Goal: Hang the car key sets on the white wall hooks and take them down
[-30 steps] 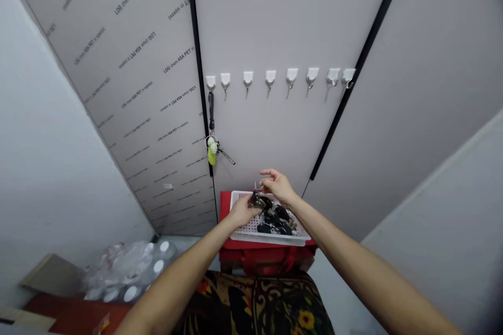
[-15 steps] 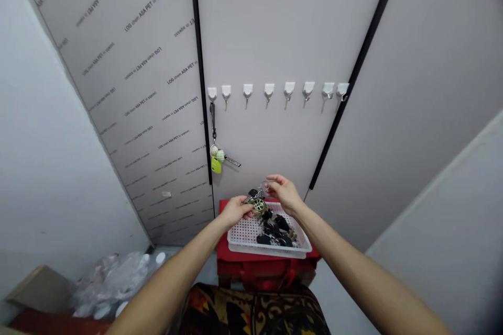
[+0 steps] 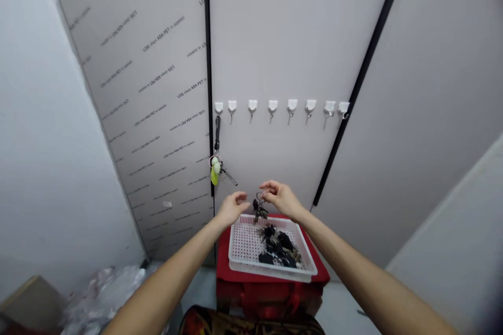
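Pinched by its ring in my right hand (image 3: 280, 199), a bunch of keys (image 3: 259, 211) dangles above the far edge of a white perforated plastic basket (image 3: 243, 259). My left hand (image 3: 232, 208) is just left of the bunch, fingers apart, holding nothing. Inside the basket lies a heap of dark keys and key fobs (image 3: 277, 246), mostly on the right side. On the wall panel ahead, a row of white hooks (image 3: 272, 107) runs from left to right. From the leftmost hook hangs a keychain (image 3: 216, 167) with a black strap, pale green balls and a yellow-green tag.
The basket rests on a red bag (image 3: 271, 293) close in front of me. Black vertical strips (image 3: 208, 63) border the hook panel. At the lower left are clear plastic bags (image 3: 104, 293) and a cardboard piece (image 3: 31, 301). A white wall (image 3: 451, 246) stands at the right.
My left hand has let go of the key bunch and moved slightly left. The bunch now hangs from my right hand alone. The view has tilted up a little.
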`<state>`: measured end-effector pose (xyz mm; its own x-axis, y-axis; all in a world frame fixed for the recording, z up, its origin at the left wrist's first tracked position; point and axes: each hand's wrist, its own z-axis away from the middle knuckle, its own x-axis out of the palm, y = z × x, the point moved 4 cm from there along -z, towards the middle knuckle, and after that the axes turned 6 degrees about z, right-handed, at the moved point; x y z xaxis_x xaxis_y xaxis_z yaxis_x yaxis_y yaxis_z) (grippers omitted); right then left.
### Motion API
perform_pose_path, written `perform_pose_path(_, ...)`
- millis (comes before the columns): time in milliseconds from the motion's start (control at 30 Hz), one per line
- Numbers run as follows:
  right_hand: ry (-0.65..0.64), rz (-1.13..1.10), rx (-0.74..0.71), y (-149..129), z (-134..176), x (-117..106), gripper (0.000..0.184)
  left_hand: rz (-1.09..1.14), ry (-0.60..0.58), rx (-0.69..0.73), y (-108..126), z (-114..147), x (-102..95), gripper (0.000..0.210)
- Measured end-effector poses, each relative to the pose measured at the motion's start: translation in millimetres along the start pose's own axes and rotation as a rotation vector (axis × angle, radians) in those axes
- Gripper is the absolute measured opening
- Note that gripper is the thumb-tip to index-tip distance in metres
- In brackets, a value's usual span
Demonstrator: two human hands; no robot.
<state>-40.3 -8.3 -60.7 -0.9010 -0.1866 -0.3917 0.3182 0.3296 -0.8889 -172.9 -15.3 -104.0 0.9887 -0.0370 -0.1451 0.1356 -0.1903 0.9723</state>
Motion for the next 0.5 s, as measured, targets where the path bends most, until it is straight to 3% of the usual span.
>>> perform_pose_path(67, -0.025, 0.113, -0.078, -16, -9, -2, 0.015, 0.041, -0.014, 0.065, 17, -10, -3.1, 0.027)
perform_pose_path(200, 0.047, 0.230, -0.165, -54, -34, -12, 0.013, 0.072, -0.038, 0.097, 54, -31, -8.7, 0.016)
perform_pose_path(500, 0.290, 0.459, -0.399, -134, -104, -11, 0.012, 0.051, 0.329, 0.209, 127, -82, -60.1, 0.010)
